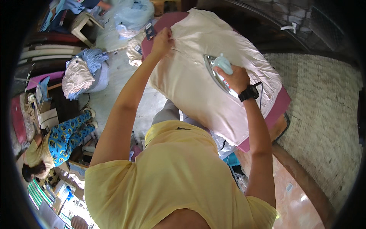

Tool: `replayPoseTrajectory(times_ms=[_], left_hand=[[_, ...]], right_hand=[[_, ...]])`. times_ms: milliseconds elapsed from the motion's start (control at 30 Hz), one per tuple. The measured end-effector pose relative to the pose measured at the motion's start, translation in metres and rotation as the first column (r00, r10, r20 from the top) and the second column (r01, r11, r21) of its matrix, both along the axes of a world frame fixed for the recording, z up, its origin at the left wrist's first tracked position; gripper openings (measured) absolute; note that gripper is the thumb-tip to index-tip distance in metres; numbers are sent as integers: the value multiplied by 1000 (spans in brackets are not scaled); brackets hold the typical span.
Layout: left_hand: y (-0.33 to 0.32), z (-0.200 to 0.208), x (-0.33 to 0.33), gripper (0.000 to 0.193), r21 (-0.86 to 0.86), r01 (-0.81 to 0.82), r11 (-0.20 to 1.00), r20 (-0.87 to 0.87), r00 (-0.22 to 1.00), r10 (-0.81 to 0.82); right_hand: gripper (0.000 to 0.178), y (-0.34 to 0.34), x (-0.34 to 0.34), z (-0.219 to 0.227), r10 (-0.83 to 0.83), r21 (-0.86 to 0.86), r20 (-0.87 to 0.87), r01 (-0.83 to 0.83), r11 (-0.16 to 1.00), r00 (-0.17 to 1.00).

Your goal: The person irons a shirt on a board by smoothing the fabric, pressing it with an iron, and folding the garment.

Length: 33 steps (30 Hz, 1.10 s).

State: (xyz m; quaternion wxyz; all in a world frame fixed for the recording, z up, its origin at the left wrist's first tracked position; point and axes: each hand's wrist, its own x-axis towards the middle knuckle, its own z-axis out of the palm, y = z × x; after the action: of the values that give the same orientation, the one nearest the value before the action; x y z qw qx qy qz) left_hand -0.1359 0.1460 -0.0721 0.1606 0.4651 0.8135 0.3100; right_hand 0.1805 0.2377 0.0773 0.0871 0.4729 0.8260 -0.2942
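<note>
A cream garment (190,87) lies spread over the maroon-covered ironing board (284,100), with wrinkles towards its far and right parts. My right hand (237,78) is wrapped round the handle of a clothes iron (222,65), which has a pale green and white body and a shiny soleplate edge. The iron rests on the middle of the cloth. At the far left edge my left hand (163,42) is closed on the garment's border, its fingertips partly hidden. Close beside that hand is a dark tag (150,31); more cream cloth (135,49) hangs below the board there.
A bundle of cream and blue clothes (82,74) sits on the left, with a beige plastic stool (85,26) beyond it. A large clear plastic bag (133,15) stands at the far end. Another person (57,149) is at the lower left. A rough wall (320,126) borders the right side.
</note>
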Motion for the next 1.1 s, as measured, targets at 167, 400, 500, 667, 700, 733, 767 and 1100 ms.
replayPoseTrajectory(times_ms=[167, 400, 500, 667, 700, 733, 767, 1100], left_hand=[[-1, 2, 16, 40, 51, -57, 997, -381, 922, 72], [33, -19, -15, 41, 210, 172, 963, -459, 887, -58], [60, 5, 19, 40, 179, 184, 967, -470, 879, -80], [105, 40, 155, 31, 320, 512, 797, -331, 849, -412], [109, 46, 189, 30, 333, 550, 766, -291, 833, -472], [115, 49, 220, 30, 316, 605, 731, -299, 794, -529], [122, 54, 249, 30, 308, 679, 666, -281, 734, -618], [182, 47, 446, 49, -144, 970, 197, -323, 142, -936]], right_hand=[[71, -11, 109, -21, -264, -14, 37, 264, 964, 964], [79, 1, 355, -21, -539, 559, -341, 627, 543, 770], [95, 1, 435, -9, -941, 199, 89, 920, 339, 327], [115, 10, 520, -81, -920, 380, 42, 846, 375, 389], [114, 15, 526, -91, -926, 371, 25, 857, 358, 376], [114, 17, 526, -100, -932, 361, 10, 868, 341, 362], [113, 15, 525, -106, -937, 350, -5, 878, 326, 350], [98, -17, 478, -94, -875, 262, -414, 953, 149, 250]])
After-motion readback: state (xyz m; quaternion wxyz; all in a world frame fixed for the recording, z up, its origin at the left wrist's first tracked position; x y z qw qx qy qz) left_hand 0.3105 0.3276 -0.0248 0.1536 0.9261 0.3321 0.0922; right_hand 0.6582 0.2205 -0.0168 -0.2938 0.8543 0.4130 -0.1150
